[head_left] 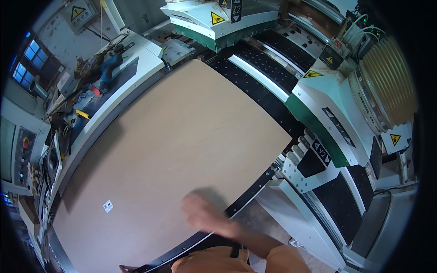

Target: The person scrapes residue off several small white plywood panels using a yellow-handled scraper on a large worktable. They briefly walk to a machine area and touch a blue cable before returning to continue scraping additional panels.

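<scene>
A large flat tan board (182,123) lies on the black bed of a machine. A small white printed label (108,206) sits on its left part. My right hand (203,213) is over the board's near edge, rounded and smeared by motion. Its fingers do not show clearly, and I cannot tell whether it touches the surface. Only a sliver of my left hand (127,269) shows at the lower rim, beside the board's near edge; its fingers are mostly hidden.
White-and-green machine heads stand at the back (200,20) and right (323,118), with a ribbed hose (387,86). A metal bracket with rollers (307,157) borders the board's right corner. Tools, including a blue-and-black drill (109,70), lie on the left ledge. A control panel (23,157) stands far left.
</scene>
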Action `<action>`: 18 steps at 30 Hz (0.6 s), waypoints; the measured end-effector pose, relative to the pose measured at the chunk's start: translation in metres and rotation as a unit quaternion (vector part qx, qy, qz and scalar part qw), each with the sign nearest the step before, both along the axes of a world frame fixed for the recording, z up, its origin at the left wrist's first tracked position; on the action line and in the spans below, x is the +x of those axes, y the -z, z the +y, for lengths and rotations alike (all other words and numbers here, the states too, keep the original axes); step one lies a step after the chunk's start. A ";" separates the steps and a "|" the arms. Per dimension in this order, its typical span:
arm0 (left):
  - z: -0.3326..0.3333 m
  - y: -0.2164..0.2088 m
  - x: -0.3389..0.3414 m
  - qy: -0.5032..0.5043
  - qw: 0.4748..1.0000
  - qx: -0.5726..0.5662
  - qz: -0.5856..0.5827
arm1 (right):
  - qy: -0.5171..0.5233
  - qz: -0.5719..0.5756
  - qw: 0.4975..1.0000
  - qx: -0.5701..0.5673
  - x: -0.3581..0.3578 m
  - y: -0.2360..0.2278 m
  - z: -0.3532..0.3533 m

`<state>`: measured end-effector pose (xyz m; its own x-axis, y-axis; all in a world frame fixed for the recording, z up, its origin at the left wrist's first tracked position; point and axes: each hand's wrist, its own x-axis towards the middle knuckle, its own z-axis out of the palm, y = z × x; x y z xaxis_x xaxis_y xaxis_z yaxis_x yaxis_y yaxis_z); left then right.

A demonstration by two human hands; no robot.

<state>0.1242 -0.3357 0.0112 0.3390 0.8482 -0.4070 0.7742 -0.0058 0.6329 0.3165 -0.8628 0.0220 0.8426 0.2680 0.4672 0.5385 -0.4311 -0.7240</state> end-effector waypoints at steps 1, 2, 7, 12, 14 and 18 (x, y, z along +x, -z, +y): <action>-0.001 -0.001 0.002 -0.003 1.000 -0.002 0.002 | 0.103 0.008 0.992 -0.070 0.008 0.004 -0.037; -0.002 -0.003 0.003 0.003 1.000 -0.009 0.008 | 0.203 0.043 0.972 -0.106 0.006 0.005 -0.076; -0.003 -0.009 -0.001 0.020 0.998 -0.030 0.047 | 0.483 -0.019 0.859 -0.169 0.027 0.015 -0.187; 0.006 -0.002 0.002 0.010 0.999 -0.030 -0.015 | 0.533 0.018 0.838 -0.112 0.048 0.010 -0.182; 0.011 0.003 0.005 -0.105 0.991 -0.069 0.040 | 0.510 0.001 0.848 -0.147 0.039 0.010 -0.155; 0.019 0.012 0.001 -0.092 0.995 -0.029 0.003 | 0.451 -0.047 0.882 -0.131 0.029 0.014 -0.119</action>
